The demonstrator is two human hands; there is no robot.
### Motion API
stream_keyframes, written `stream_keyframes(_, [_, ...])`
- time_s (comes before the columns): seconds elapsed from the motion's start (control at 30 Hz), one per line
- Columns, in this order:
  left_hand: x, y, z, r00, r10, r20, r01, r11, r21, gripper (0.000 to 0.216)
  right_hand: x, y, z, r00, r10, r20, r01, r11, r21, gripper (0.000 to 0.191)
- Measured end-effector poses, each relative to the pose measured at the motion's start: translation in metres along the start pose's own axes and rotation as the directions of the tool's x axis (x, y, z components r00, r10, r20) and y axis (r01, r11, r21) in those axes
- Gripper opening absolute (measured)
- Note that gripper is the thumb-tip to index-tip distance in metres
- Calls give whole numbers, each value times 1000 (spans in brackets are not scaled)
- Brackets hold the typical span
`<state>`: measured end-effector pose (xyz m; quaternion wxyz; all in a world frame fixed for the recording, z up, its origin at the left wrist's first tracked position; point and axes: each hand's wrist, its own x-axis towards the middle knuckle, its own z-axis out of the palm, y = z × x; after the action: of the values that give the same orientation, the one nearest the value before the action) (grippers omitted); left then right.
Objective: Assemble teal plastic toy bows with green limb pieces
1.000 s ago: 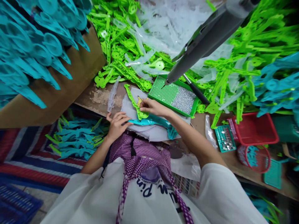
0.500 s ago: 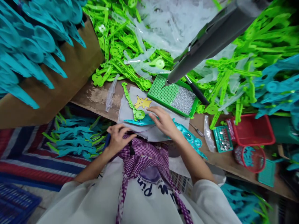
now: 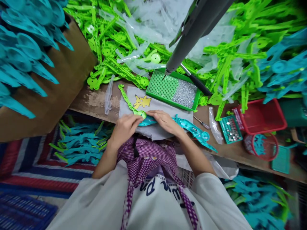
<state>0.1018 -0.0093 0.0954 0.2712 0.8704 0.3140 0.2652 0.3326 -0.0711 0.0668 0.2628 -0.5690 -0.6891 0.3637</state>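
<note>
On a grey cloth [image 3: 134, 92] with a yellow cartoon figure lies a long teal plastic part [image 3: 189, 127], reaching rightward past the cloth. A lime-green plastic arm [image 3: 127, 100] slants down to it, its round end over the teal part's left portion. My left hand [image 3: 126, 128] is closed, thumb and fingertips pinching at that round end. My right hand [image 3: 166, 122] lies over the teal part with its fingers together, fingertips reaching the round end; its thumb looks closed against the teal part. My palms hide some of the teal part.
A green tray [image 3: 158, 84] of small metal pins stands behind the cloth, a grey tool [image 3: 182, 41] hanging over it. Heaps of lime-green parts [image 3: 115, 48] lie behind. A cardboard box [image 3: 69, 60] stands left; a screwdriver [image 3: 201, 122] and red basket [image 3: 263, 118] right.
My left hand has moved up and right onto the green arm's round end and closed. My right hand has come down onto the teal part. The view has shifted slightly.
</note>
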Motion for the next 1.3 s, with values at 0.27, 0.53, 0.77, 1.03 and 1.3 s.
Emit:
stream_keyframes(0.27, [76,-42,7,984,-159,80,169,978,-124,19,-10,17,8,963,-42,-267,-31,965,-261,43])
stream_keyframes(0.53, [27,-77,-37,959,-161,232,190,976,-110,26,-12,25,4,988,-31,-153,-18,952,-306,40])
stream_keyframes(0.77, [22,-94,-81,964,-161,210,152,987,56,30,-23,20,-9,997,14,-80,-36,960,-279,44])
stream_keyframes(1.03, [26,-47,-66,979,98,176,-97,995,-18,24,36,-88,11,984,-168,-52,169,985,27,66])
stream_keyframes(1.3, [19,-62,-55,977,-212,-29,188,916,-355,22,85,-53,18,997,54,58,-69,957,283,31])
